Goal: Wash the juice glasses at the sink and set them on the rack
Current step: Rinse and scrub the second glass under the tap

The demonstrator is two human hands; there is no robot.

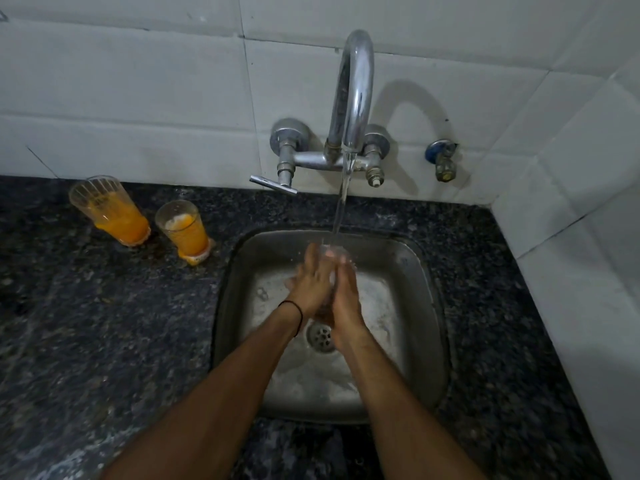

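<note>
Over the steel sink [420, 306], both of my hands hold a clear juice glass [333, 253] under the running water. My left hand [310, 289] wraps its left side and my right hand [348, 296] closes on its right side, so only the glass's rim and a strip of its wall show between them. On the counter left of the sink stand two more glasses with orange juice in them: a taller ribbed one [110, 211] and a shorter one [183, 230] nearer the sink.
A wall-mounted chrome tap [353, 98] pours a stream into the sink, its lever [273, 184] pointing left. A small blue-capped valve [443, 161] sits on the tiled wall to the right. Dark speckled granite counter [104, 323] surrounds the sink. No rack is in view.
</note>
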